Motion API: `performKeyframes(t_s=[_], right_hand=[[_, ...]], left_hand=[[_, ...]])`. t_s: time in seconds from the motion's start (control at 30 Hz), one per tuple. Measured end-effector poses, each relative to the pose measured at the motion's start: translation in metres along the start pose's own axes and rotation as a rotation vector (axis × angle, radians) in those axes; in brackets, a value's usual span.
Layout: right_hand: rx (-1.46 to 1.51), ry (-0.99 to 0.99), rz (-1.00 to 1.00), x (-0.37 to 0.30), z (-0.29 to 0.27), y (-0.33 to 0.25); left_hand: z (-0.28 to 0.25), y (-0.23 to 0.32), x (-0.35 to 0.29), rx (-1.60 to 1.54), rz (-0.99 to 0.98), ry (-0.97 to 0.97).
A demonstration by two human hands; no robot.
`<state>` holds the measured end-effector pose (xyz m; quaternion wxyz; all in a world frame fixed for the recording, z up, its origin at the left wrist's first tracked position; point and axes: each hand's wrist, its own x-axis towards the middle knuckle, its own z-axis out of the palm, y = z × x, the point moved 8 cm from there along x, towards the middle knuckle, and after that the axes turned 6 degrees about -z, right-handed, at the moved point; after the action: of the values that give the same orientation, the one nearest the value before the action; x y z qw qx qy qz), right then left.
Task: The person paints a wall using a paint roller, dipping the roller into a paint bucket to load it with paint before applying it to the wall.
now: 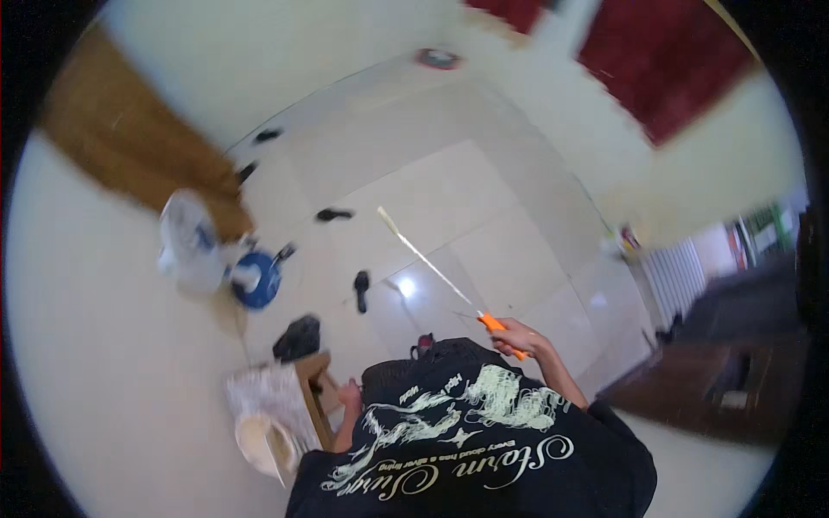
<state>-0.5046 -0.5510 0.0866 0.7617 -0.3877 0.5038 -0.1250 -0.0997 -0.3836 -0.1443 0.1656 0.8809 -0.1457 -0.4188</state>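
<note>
Presently, the right hand (pixel 516 336) closes around the orange handle (pixel 492 322) of a long pale rod (pixel 436 269), pointing far left over the floor (pixel 484 207); the left hand (pixel 350 397), grip indeterminable, is near the wooden-edged table (pixel 268 388).

Saw the dark red curtain (pixel 665 69) cut by the top edge! Got only blur from the white-and-blue fan (pixel 194 250). Couldn't tell the pose of the left hand (pixel 350 396), too small!
</note>
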Motion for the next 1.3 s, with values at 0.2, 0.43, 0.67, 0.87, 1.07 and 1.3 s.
performKeyframes(t_s=[0.2,0.43,0.67,0.87,1.07,1.3], right_hand=[[0.007,0.539,-0.100,-0.002,-0.067,0.058],[0.099,1.158,-0.040,-0.057,-0.118,0.104],[-0.052,1.379,-0.148,-0.072,-0.158,0.084],[0.528,1.154,-0.034,-0.028,-0.227,0.079],[0.593,1.186,-0.139,-0.021,-0.330,0.028],[1.089,0.997,-0.334,-0.006,-0.416,-0.015]], left_hand=[[0.052,0.122,0.074,-0.157,0.301,-0.165],[0.128,0.255,0.044,0.394,0.476,-0.407],[0.233,0.333,0.060,0.151,0.450,-0.717],[0.334,0.428,0.018,0.199,0.564,-0.859],[0.406,0.514,0.008,0.557,0.545,-0.692],[0.485,0.579,0.015,0.537,0.632,-0.800]])
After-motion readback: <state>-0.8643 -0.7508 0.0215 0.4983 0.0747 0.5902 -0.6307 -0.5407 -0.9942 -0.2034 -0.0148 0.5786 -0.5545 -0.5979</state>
